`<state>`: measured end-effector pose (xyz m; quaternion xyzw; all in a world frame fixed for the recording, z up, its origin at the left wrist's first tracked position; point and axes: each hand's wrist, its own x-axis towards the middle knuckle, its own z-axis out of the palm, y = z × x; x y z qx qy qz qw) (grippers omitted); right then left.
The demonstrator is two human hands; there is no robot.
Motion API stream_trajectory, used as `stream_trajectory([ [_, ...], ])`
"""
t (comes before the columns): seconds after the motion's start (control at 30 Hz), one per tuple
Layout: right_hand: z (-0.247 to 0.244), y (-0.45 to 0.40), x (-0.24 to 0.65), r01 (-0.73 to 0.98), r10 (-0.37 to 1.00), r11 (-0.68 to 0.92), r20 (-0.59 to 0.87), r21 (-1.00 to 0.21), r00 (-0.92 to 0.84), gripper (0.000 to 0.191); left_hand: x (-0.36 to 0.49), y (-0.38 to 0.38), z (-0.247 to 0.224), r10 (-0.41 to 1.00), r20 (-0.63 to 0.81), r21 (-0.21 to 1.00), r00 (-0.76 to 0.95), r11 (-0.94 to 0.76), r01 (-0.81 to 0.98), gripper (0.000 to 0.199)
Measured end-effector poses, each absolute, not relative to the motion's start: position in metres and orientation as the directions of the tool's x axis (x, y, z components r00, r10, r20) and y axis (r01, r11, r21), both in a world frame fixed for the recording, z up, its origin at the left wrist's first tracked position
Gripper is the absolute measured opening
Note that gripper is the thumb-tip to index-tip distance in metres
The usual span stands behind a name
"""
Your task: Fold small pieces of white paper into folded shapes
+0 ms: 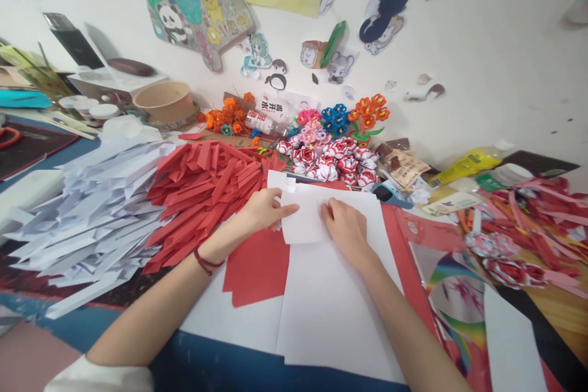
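Note:
My left hand [264, 209] grips a small white sheet of paper [303, 223] at its left edge, thumb on top and fingers curled beneath. At the sheet's right side, my right hand [346, 225] is closed with thumb and forefinger pinched on it. A narrow flap stands up at the sheet's upper left. Beneath lies a larger stack of white paper [335, 312], with red paper [261, 269] showing to its left. Piles of folded red strips [202, 190] and folded white strips [101, 214] spread out left of my hands.
Red-and-white paper flowers [328, 162] sit at the back, beside blue craft flowers [335, 119] and orange ones [370, 110]. A round tan container [164, 103] stands at the back left. Pink and red strips [542, 214], a yellow bottle [468, 165] and a blue-faced watch [386, 193] lie right.

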<state>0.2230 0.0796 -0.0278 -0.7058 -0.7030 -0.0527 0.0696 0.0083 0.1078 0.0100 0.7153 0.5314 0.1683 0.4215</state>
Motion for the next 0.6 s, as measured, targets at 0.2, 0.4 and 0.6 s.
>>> stream_trajectory([
  [0.2,-0.028,0.079,0.223,1.000,0.984,-0.002,0.179,-0.022,0.006,0.025,0.009,0.103,0.011,0.867,-0.226,0.693,0.445,-0.177,0.699,0.029],
  [0.4,-0.028,0.079,0.223,1.000,0.982,0.004,0.188,-0.022,0.000,0.022,0.012,0.099,0.022,0.863,-0.204,0.550,0.462,-0.289,0.783,0.033],
  [0.6,-0.031,0.078,0.225,0.999,0.978,0.016,0.208,-0.036,-0.008,0.020,0.009,0.098,0.024,0.848,-0.236,0.537,0.474,-0.293,0.791,0.035],
])
